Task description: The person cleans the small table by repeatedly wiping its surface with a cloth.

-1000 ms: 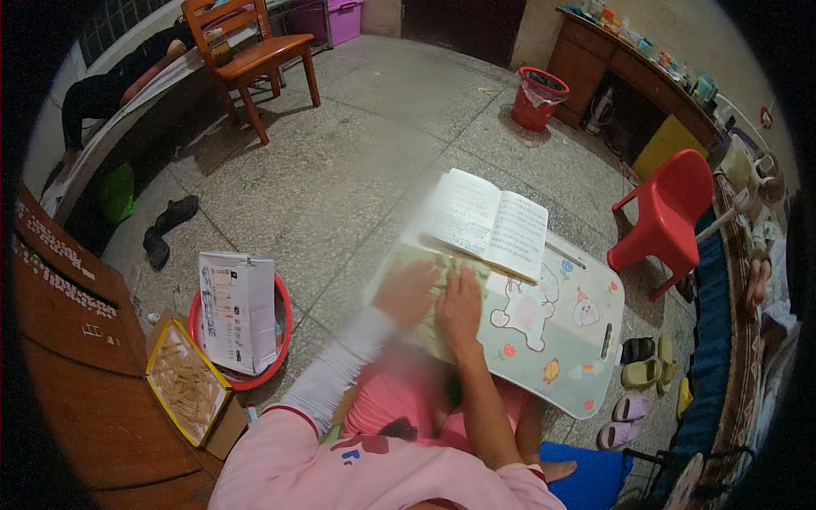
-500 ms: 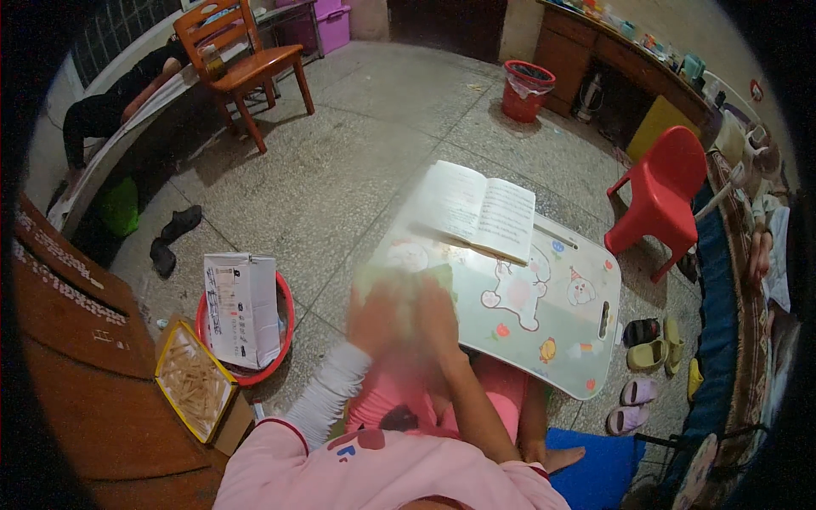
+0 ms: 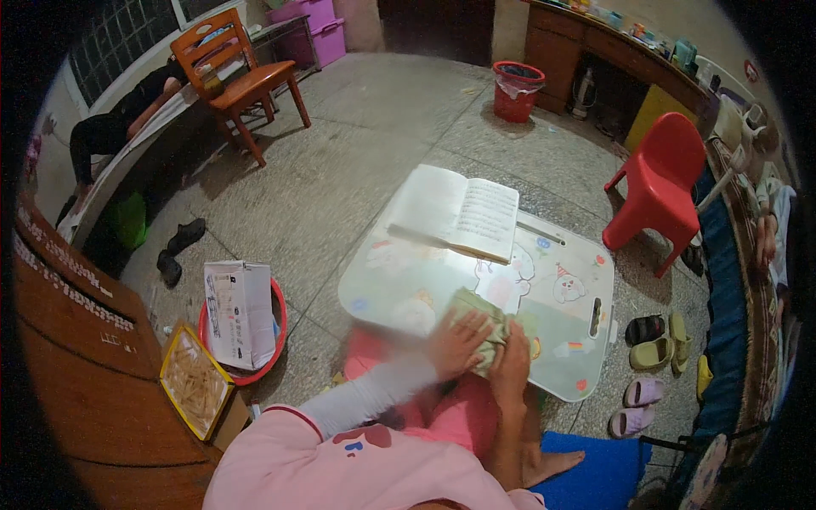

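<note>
A folded pale green cloth (image 3: 486, 338) is bunched on the near edge of a low white-and-green table (image 3: 399, 276) printed with cartoon animals. My left hand (image 3: 459, 344), a little blurred, reaches across from the left with its fingers over the cloth, gripping it. My right hand (image 3: 510, 364) holds the cloth's right side, fingers curled on it and thumb side hidden. Just beyond both hands, an open book (image 3: 459, 212) with printed pages lies at the table's far edge.
Left of me stand a red basket (image 3: 281, 327) holding a white box (image 3: 240, 314) and a yellow-edged tray of sticks (image 3: 194, 382). A red chair (image 3: 659, 191), slippers (image 3: 649, 355) and a blue mat (image 3: 586, 472) are at right. A wooden chair (image 3: 246, 85) and red bin (image 3: 516, 93) stand farther off.
Both hands have moved right along the table's near edge with the green cloth. The table's left end now shows. My view has shifted slightly.
</note>
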Demonstrator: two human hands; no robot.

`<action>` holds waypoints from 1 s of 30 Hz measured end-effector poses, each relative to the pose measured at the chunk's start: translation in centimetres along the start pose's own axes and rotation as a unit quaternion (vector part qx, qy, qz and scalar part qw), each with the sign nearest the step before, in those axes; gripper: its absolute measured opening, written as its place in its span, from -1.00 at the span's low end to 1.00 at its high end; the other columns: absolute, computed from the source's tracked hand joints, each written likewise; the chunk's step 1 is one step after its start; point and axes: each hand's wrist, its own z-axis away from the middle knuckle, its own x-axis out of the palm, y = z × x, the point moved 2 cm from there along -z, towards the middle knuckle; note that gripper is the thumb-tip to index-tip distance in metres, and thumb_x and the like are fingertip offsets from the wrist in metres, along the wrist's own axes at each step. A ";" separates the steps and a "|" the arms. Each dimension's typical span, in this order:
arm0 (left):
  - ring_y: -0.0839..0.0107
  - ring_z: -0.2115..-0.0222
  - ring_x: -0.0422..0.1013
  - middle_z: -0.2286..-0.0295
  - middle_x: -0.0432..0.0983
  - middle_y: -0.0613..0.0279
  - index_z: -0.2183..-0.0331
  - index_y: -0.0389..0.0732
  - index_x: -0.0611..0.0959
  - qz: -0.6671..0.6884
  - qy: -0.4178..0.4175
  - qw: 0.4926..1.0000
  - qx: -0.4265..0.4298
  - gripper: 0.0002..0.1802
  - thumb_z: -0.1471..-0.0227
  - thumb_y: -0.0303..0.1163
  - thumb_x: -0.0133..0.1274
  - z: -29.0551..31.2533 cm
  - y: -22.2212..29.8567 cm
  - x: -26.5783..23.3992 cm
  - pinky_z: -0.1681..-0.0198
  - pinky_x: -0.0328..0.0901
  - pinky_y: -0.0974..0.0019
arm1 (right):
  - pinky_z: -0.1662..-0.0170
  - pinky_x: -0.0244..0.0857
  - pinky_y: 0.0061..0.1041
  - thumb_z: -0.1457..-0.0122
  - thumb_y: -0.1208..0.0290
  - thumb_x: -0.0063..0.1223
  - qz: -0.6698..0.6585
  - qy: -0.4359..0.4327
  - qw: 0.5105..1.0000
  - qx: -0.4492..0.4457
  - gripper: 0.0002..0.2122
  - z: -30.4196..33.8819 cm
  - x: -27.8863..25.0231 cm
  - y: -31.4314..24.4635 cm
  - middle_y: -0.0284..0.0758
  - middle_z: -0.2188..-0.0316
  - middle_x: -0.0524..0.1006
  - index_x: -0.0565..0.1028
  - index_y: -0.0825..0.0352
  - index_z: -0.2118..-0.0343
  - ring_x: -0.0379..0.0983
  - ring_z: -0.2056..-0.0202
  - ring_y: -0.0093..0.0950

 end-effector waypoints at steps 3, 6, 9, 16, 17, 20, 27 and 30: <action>0.22 -0.13 -0.08 -0.10 0.01 0.14 -0.08 -0.11 0.18 0.012 0.026 0.997 0.077 -0.35 0.00 -0.01 -0.21 -2.6 2.9 0.7 -0.15 -0.29 -0.06 | -0.05 0.03 -0.26 0.00 0.63 -0.19 0.037 0.030 0.997 0.054 -0.59 1.0 -2.3 2.7 0.00 0.06 0.27 0.22 0.41 0.00 0.16 0.01 -0.08; 0.22 -0.13 -0.07 -0.10 0.02 0.14 -0.07 -0.12 0.19 0.036 0.039 0.991 0.124 -0.36 0.00 -0.03 -0.20 -4.7 5.1 1.1 -0.15 -0.27 -0.05 | -0.07 0.00 -0.26 -0.01 0.62 -0.20 0.055 0.072 0.994 0.062 -0.58 1.8 -3.8 5.1 0.00 0.08 0.29 0.20 0.41 -0.01 0.20 0.04 -0.10; 0.23 -0.12 -0.07 -0.10 0.01 0.15 -0.06 -0.13 0.20 0.073 0.078 0.982 0.159 -0.37 0.01 -0.05 -0.18 -6.2 6.0 1.4 -0.15 -0.25 -0.04 | -0.11 -0.07 -0.23 -0.01 0.59 -0.19 0.064 0.073 0.985 0.139 -0.57 1.8 -4.8 6.6 -0.04 0.04 0.27 0.17 0.42 -0.02 0.16 -0.01 -0.12; 0.19 -0.08 0.03 -0.06 0.10 0.10 -0.02 -0.20 0.27 0.088 0.123 0.971 0.187 -0.38 0.05 -0.09 -0.11 -9.8 6.3 1.5 -0.13 -0.16 -0.02 | -0.17 -0.25 -0.20 -0.08 0.51 -0.23 0.193 0.056 0.968 0.154 -0.59 -0.5 -5.6 6.7 -0.10 -0.06 0.15 0.15 0.40 -0.04 -0.03 -0.14 -0.22; 0.20 -0.08 0.03 -0.05 0.11 0.10 -0.02 -0.20 0.27 0.075 0.114 0.973 0.183 -0.39 0.03 -0.08 -0.14 -10.0 6.1 1.6 -0.13 -0.16 -0.01 | -0.18 -0.28 -0.19 -0.09 0.50 -0.22 0.206 0.042 0.966 0.150 -0.61 -0.8 -5.3 6.9 -0.13 -0.10 0.09 0.17 0.40 -0.02 -0.07 -0.15 -0.21; 0.21 -0.06 0.05 -0.03 0.15 0.10 0.00 -0.20 0.30 0.083 0.125 0.975 0.162 -0.42 0.01 -0.08 -0.19 -10.1 5.3 2.0 -0.13 -0.17 0.00 | -0.17 -0.26 -0.17 -0.08 0.48 -0.20 0.215 0.029 0.966 0.141 -0.61 -1.6 -4.5 6.9 -0.11 -0.10 0.09 0.18 0.40 -0.01 -0.07 -0.15 -0.18; 0.27 -0.12 -0.04 -0.08 0.07 0.16 -0.04 -0.10 0.26 0.074 0.057 0.989 0.116 -0.40 0.01 -0.03 -0.21 -7.7 0.8 1.2 -0.17 -0.27 0.03 | -0.15 -0.20 -0.18 -0.02 0.47 -0.14 0.209 0.013 0.971 0.115 -0.59 -2.7 -0.6 4.0 -0.04 -0.08 0.11 0.22 0.39 0.01 -0.05 -0.13 -0.14; 0.26 -0.10 0.00 -0.07 0.10 0.15 -0.03 -0.10 0.29 0.063 0.044 0.992 0.104 -0.42 0.02 -0.05 -0.19 -6.2 -2.3 -0.2 -0.16 -0.24 0.03 | -0.15 -0.20 -0.19 -0.01 0.44 -0.14 0.212 -0.001 0.974 0.078 -0.57 -3.8 1.6 1.8 -0.04 -0.07 0.13 0.23 0.39 0.01 -0.04 -0.13 -0.16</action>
